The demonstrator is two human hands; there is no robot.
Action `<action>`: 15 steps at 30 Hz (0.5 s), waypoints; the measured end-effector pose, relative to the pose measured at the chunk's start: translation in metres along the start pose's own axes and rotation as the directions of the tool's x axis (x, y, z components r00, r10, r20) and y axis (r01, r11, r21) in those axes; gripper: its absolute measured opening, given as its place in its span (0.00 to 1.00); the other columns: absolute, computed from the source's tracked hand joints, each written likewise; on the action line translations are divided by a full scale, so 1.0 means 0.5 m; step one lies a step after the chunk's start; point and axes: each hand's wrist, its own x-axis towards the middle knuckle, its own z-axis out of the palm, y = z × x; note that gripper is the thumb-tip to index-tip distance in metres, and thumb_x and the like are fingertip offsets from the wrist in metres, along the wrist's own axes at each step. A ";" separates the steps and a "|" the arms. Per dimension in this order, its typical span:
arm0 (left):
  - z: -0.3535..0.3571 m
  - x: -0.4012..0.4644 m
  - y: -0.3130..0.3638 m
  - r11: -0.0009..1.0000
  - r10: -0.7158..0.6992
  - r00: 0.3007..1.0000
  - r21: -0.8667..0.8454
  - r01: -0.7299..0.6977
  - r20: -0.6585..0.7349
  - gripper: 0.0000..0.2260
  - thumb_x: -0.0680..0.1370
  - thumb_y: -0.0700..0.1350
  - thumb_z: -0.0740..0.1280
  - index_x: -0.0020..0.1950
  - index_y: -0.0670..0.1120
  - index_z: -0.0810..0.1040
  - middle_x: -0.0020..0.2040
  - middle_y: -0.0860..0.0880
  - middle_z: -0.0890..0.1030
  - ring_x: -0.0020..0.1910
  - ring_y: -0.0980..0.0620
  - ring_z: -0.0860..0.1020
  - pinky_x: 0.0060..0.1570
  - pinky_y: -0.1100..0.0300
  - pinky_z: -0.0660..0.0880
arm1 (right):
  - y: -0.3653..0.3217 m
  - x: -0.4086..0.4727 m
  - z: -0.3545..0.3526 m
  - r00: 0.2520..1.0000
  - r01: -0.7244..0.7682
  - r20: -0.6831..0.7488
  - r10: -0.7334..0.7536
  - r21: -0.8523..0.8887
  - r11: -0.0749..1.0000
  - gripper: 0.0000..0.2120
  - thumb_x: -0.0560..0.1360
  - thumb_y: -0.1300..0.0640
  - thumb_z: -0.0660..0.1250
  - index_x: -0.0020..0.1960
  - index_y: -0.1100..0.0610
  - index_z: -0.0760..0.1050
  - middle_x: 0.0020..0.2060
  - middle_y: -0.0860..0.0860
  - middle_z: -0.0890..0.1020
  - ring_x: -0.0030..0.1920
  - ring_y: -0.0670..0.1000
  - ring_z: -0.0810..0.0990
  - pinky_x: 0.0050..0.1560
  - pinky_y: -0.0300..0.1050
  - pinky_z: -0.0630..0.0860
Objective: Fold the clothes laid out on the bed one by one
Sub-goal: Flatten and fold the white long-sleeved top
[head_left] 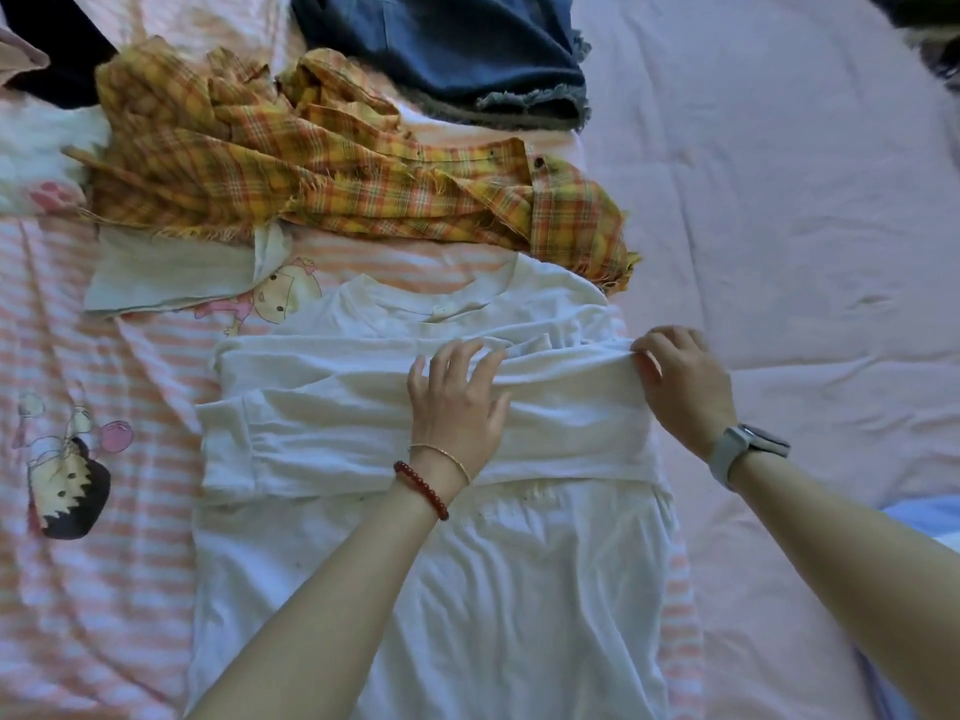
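Pink bedding covers the bed [779,200], striped with cartoon prints on its left part, and a white shirt [426,589] lies flat in the middle with its sleeves folded across the chest. Beyond it sit a crumpled yellow plaid shirt [322,174] and, further back, dark denim shorts [457,49]. On the folded sleeves the left hand [457,402] rests flat with fingers spread, its grip wide, while the right hand [680,381], a watch [743,449] on its wrist, pinches the sleeve fabric at the shirt's right edge.
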 end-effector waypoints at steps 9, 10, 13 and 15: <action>0.014 0.120 -0.051 0.897 -0.140 0.939 -0.360 0.255 0.315 0.20 0.78 0.46 0.65 0.27 0.49 0.64 0.26 0.50 0.65 0.29 0.50 0.66 0.34 0.57 0.62 | 0.016 0.106 -0.031 0.960 -0.241 0.249 0.125 0.518 0.821 0.08 0.77 0.66 0.59 0.48 0.62 0.76 0.33 0.48 0.74 0.34 0.45 0.71 0.30 0.28 0.64; 0.008 0.126 -0.063 0.888 -0.155 0.929 -0.366 0.280 0.336 0.22 0.77 0.47 0.66 0.26 0.48 0.59 0.26 0.51 0.61 0.27 0.52 0.63 0.31 0.58 0.59 | 0.019 0.113 -0.028 0.957 -0.249 0.261 0.129 0.503 0.828 0.08 0.77 0.65 0.59 0.48 0.61 0.77 0.35 0.49 0.76 0.35 0.46 0.72 0.31 0.29 0.65; -0.006 0.139 -0.091 0.907 -0.178 0.911 -0.296 0.298 0.373 0.24 0.75 0.51 0.67 0.25 0.47 0.58 0.25 0.52 0.59 0.25 0.54 0.60 0.28 0.59 0.56 | 0.026 0.127 -0.017 0.951 -0.256 0.276 0.137 0.462 0.849 0.08 0.77 0.62 0.61 0.49 0.60 0.79 0.45 0.54 0.81 0.47 0.53 0.77 0.47 0.42 0.71; -0.013 0.146 -0.108 0.910 -0.202 0.903 -0.268 0.317 0.380 0.24 0.75 0.52 0.68 0.25 0.48 0.58 0.24 0.52 0.59 0.25 0.53 0.60 0.29 0.58 0.56 | 0.028 0.133 -0.010 0.948 -0.261 0.273 0.161 0.383 0.886 0.09 0.77 0.59 0.61 0.50 0.56 0.80 0.48 0.53 0.82 0.52 0.54 0.77 0.55 0.49 0.71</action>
